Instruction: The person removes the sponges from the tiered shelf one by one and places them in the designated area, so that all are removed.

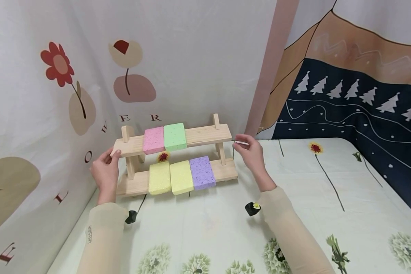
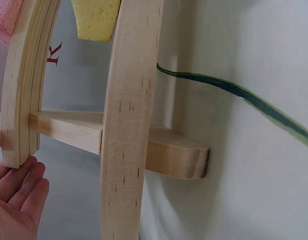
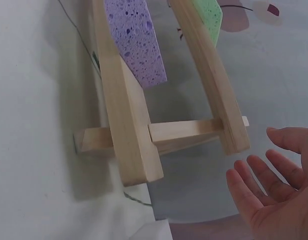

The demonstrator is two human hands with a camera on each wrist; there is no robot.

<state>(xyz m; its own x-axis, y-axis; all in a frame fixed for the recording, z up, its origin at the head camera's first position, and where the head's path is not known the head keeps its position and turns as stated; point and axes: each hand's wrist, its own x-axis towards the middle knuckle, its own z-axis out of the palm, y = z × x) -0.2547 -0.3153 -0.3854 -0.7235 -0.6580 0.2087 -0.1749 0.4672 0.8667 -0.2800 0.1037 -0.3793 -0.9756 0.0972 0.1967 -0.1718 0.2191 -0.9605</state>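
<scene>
A two-tier wooden shelf (image 1: 205, 136) stands against the back cloth. My left hand (image 1: 106, 171) grips the left end of its upper board, thumb on top; in the left wrist view its fingers (image 2: 31, 187) reach round the board's end. Just off the upper board's right end is my right hand (image 1: 251, 154), with fingers relaxed and nothing in them. On the upper board lie a pink sponge (image 1: 153, 140) and a green sponge (image 1: 175, 136), side by side. The lower board carries two yellow sponges (image 1: 159, 178) and a purple sponge (image 1: 202, 172), its pores plain in the right wrist view.
A pale cloth printed with flowers (image 1: 209, 228) covers the table. Behind the shelf hangs a white cloth (image 1: 198, 57) with printed flowers and letters. To the right is a dark cloth (image 1: 328, 114) with printed trees.
</scene>
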